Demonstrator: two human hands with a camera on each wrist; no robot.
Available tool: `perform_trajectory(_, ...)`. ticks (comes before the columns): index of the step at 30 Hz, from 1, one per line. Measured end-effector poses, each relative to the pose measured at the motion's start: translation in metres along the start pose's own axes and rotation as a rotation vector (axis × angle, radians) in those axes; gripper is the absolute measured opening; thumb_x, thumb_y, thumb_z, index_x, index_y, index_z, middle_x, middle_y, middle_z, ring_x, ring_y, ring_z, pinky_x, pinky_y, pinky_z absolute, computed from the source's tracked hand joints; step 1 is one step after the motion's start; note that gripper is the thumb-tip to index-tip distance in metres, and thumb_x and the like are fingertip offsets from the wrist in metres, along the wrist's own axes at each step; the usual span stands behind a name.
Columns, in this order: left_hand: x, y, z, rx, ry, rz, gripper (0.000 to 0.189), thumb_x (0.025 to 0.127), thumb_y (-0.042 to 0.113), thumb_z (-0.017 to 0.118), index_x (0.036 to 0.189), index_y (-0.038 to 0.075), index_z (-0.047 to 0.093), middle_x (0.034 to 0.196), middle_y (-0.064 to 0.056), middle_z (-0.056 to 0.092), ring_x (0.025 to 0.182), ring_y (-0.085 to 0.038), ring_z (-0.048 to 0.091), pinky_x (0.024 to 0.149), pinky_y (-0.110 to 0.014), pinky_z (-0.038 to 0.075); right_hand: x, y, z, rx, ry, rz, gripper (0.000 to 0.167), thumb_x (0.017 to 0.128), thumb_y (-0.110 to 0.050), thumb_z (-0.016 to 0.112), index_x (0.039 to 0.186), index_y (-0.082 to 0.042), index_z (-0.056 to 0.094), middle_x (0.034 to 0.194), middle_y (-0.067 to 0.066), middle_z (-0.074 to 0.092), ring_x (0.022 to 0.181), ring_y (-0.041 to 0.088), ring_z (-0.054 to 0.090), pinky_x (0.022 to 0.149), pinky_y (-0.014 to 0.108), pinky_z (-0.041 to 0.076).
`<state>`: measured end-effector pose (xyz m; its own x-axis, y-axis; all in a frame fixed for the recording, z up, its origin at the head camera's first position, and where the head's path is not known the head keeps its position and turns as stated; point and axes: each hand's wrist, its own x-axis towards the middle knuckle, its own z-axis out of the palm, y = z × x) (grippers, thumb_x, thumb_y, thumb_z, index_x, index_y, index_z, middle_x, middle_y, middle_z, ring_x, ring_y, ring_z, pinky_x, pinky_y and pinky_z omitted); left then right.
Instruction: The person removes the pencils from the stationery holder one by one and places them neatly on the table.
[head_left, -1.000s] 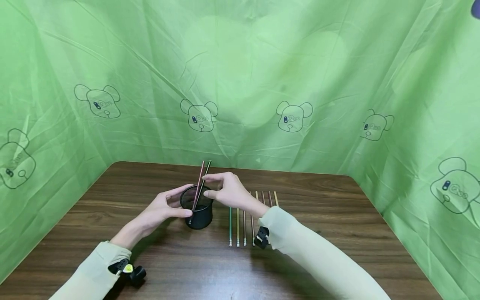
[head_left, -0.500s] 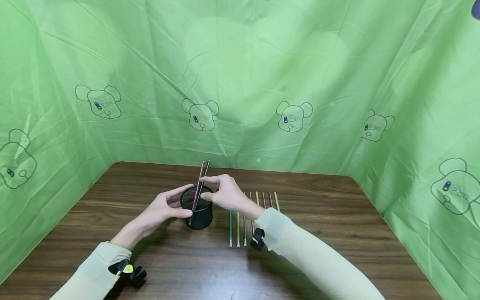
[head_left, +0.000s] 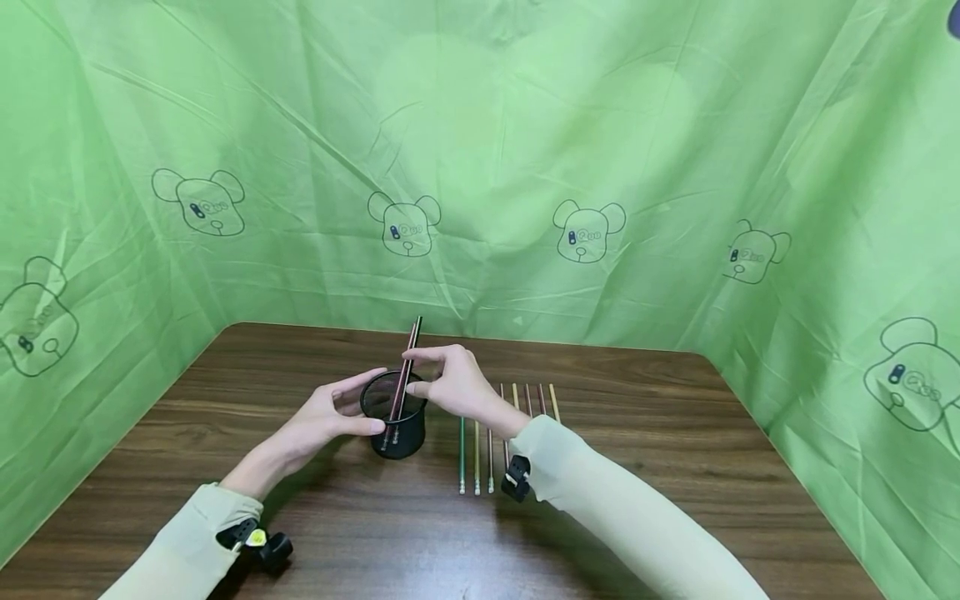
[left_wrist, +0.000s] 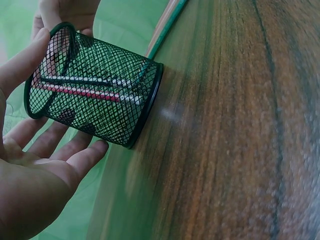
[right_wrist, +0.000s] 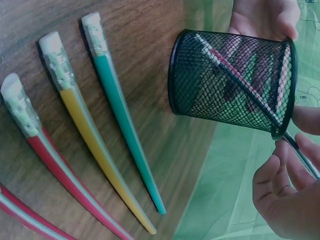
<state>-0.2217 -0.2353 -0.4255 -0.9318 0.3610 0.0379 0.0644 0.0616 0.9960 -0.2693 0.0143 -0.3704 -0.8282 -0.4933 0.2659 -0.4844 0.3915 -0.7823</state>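
Observation:
A black mesh pencil cup (head_left: 399, 435) stands on the table, and two pencils lean inside it. My left hand (head_left: 327, 412) holds the cup from the left, thumb at the near rim and fingers along the far side. At the cup's right rim, my right hand (head_left: 459, 385) pinches a dark pencil (right_wrist: 300, 156) between thumb and fingers. Its eraser end is down inside the mesh. Close beside it slants a red pencil (left_wrist: 93, 93), its lower end seen through the mesh.
Several pencils lie side by side right of the cup, including a green pencil (right_wrist: 125, 120), a yellow pencil (right_wrist: 95, 145) and a red-and-white striped pencil (right_wrist: 65, 172). My right forearm covers part of the row. A green curtain (head_left: 480, 167) surrounds the wooden table (head_left: 637, 467).
The red pencil's top has swung right, so it now lies close against the dark pencil. My right hand dipped left, then came back slightly right. My left hand stays on the cup.

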Motion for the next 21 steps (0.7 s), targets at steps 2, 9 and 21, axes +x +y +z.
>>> perform_trajectory(2,0.0,0.0,0.0,-0.001,-0.001,0.0,0.085,0.091,0.006,0.081,0.164,0.008,0.037,0.157,-0.022,0.049,0.143,-0.042,0.046,0.101,-0.026,0.048,0.0,0.002,0.002,0.0,-0.002,0.01,0.043,0.088,-0.007,0.084,0.129,-0.015,0.077,0.111,0.004,0.078,0.057,0.007,0.057,0.053,0.024,0.045)
perform_trajectory(9,0.0,0.002,0.001,0.004,-0.002,0.0,0.085,0.092,0.006,0.081,0.164,0.007,0.036,0.157,-0.022,0.048,0.143,-0.042,0.046,0.102,-0.027,0.048,-0.001,0.002,0.006,-0.004,0.01,0.029,0.045,0.088,-0.007,0.084,0.131,-0.017,0.076,0.112,0.003,0.078,0.067,0.008,0.067,0.061,0.025,0.05)
perform_trajectory(21,0.001,0.004,0.001,0.004,-0.004,0.003,0.084,0.091,0.006,0.081,0.164,0.008,0.038,0.158,-0.02,0.048,0.144,-0.04,0.045,0.107,-0.034,0.046,0.002,0.005,0.016,0.012,0.126,0.034,0.032,0.085,-0.003,0.087,0.114,-0.015,0.082,0.105,-0.003,0.08,0.069,0.013,0.061,0.063,0.025,0.047)
